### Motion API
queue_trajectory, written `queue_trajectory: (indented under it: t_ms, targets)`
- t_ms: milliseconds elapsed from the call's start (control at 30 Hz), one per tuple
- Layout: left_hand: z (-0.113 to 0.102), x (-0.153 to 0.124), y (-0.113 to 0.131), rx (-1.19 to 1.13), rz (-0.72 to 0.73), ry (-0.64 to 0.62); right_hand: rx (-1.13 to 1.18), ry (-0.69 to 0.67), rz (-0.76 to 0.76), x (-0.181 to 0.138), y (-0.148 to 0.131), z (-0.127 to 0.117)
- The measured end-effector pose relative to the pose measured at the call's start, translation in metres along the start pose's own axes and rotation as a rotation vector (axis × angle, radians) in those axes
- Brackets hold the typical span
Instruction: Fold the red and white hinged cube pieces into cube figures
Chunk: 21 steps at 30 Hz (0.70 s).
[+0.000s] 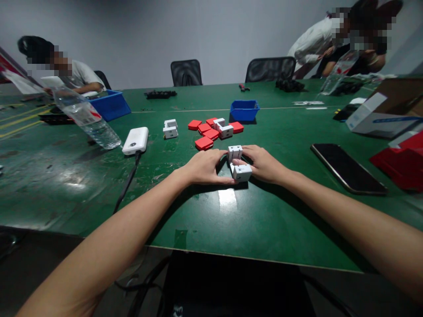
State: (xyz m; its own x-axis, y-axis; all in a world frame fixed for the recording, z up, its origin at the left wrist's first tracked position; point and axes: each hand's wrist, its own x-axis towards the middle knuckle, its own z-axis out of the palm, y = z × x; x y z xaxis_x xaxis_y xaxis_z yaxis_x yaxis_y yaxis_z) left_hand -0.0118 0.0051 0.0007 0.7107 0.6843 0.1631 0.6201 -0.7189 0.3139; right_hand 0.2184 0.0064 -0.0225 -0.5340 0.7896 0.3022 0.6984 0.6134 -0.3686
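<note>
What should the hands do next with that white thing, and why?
Maybe turn the white U-shaped bracket slightly: the left hand and right hand both have fingers on it, from opposite sides, and nothing lies on top of it.

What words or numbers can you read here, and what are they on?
None can be read clearly.
Left bottle: red-and-white label, too blurred.
Right bottle: reddish label, too blurred.
White box: blue stripe, too blurred for letters.
Nearest white block: no readable text.
</note>
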Motion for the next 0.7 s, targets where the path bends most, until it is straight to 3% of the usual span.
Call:
queue_trajectory:
  t_ms: [367, 567, 700]
  targets:
    - [0.007, 0.0, 0.003, -0.065, 0.009, 0.091, 0.055, 0.041, 0.005, -0.001, -0.008, -0.001]
    - [0.012, 0.002, -0.005, -0.071, 0.1, 0.231, 0.254, 0.156, 0.035, -0.003, -0.011, 0.0]
    - [0.013, 0.002, -0.006, -0.048, 0.102, 0.26, 0.362, 0.169, 0.083, -0.002, -0.013, 0.001]
